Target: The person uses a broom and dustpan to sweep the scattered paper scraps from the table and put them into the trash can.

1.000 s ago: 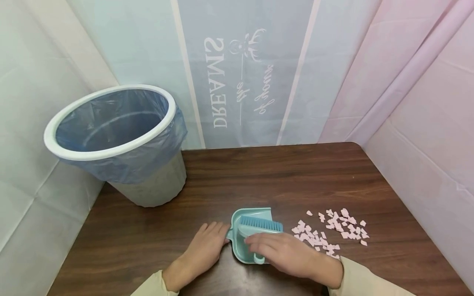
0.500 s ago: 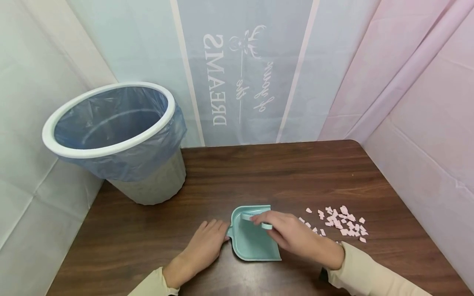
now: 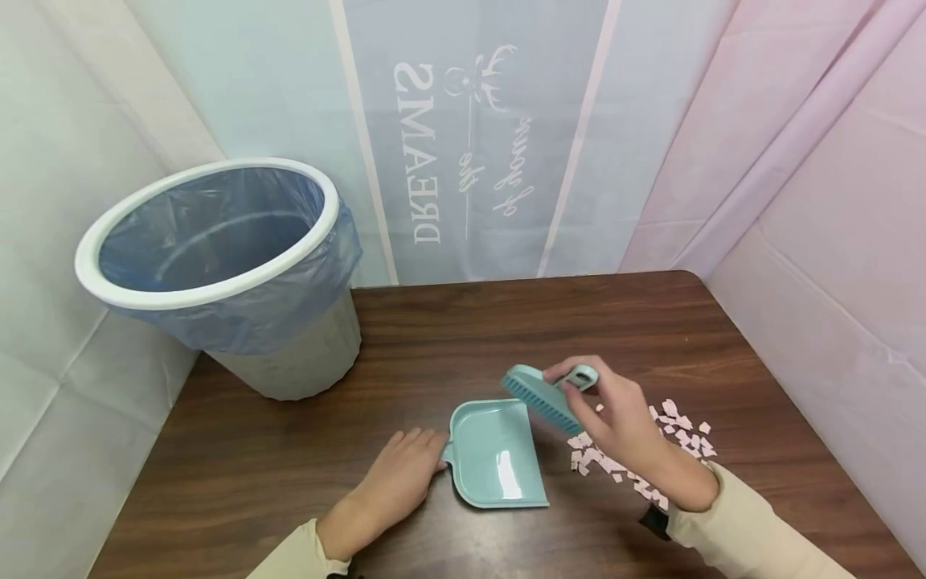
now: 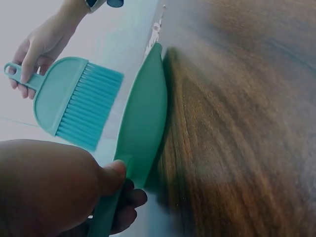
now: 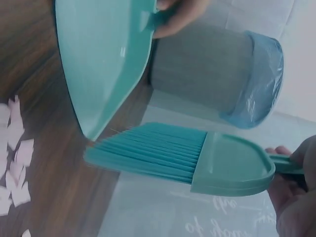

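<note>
My left hand (image 3: 407, 474) grips the handle of a teal dustpan (image 3: 492, 458), thumb on top in the left wrist view. The dustpan lies on the table with its wide lip facing right, and its pan holds nothing. My right hand (image 3: 615, 410) holds a small teal hand brush (image 3: 538, 394) by its looped handle, raised above the table. The brush's bristles (image 5: 148, 150) point toward the dustpan's lip in the right wrist view. Small pale pink paper scraps (image 3: 589, 460) are spread to the right of the dustpan, partly hidden beneath my right hand and forearm.
A grey waste bin (image 3: 304, 362) with a white rim and a blue bag liner stands at the table's back left. Fabric curtains (image 3: 477, 161) with printed lettering hang behind the dark wooden table (image 3: 448, 338). A small black object (image 3: 654, 521) shows by my right sleeve.
My right hand has lifted the brush out from over the dustpan and moved it right and away from me, toward the scraps. The left hand and dustpan have stayed nearly still.
</note>
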`<move>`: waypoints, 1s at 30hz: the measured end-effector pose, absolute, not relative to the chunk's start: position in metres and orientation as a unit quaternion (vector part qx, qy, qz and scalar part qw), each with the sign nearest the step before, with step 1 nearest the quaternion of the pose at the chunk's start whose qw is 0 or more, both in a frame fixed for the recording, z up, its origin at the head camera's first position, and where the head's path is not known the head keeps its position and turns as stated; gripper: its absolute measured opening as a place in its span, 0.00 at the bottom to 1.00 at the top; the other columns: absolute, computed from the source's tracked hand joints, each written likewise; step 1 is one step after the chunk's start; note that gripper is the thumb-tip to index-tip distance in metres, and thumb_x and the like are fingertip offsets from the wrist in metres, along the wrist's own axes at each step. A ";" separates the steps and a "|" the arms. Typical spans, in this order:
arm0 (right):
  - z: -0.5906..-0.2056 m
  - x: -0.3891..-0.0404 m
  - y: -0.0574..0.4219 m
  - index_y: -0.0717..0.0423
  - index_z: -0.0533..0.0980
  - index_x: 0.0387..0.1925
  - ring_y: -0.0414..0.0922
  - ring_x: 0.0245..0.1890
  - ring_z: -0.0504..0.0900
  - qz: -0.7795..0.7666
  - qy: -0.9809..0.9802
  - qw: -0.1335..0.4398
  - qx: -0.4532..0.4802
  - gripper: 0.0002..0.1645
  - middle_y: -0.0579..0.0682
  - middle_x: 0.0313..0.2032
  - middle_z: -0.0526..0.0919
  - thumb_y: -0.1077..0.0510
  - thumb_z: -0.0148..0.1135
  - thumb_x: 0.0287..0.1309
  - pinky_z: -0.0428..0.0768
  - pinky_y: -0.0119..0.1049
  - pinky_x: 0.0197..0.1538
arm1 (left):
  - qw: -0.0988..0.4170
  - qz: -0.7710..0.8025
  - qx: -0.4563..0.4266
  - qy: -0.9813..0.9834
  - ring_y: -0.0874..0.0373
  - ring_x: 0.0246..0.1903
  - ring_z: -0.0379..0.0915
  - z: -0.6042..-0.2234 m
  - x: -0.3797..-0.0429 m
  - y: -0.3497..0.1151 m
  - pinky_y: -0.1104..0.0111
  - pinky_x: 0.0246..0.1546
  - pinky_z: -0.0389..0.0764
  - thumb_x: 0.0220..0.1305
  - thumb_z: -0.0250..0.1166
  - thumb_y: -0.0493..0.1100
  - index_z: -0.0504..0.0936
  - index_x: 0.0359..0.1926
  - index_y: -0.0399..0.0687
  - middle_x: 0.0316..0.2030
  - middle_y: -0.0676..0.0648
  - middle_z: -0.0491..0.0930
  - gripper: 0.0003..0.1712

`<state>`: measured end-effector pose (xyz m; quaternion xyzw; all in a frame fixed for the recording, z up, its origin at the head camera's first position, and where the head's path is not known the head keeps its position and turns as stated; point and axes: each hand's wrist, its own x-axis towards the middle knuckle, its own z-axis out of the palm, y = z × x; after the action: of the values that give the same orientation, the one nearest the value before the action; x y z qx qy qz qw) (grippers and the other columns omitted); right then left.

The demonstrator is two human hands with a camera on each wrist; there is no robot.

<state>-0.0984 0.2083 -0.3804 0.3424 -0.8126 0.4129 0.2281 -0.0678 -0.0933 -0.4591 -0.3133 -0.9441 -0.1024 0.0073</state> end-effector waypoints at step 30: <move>-0.402 -0.064 0.231 0.67 0.71 0.44 0.51 0.19 0.75 0.216 -0.897 0.366 0.121 0.14 0.59 0.25 0.77 0.71 0.58 0.54 0.73 0.50 0.19 | -0.010 -0.127 -0.305 -0.944 0.51 0.46 0.78 -0.457 -0.070 -0.093 0.51 0.47 0.80 0.69 0.66 0.43 0.79 0.56 0.41 0.44 0.47 0.82 0.19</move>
<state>-0.0637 0.2305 -0.4016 0.1207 -0.8971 0.2160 0.3661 -0.0700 -0.0934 -0.4574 -0.3048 -0.9439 -0.1266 -0.0099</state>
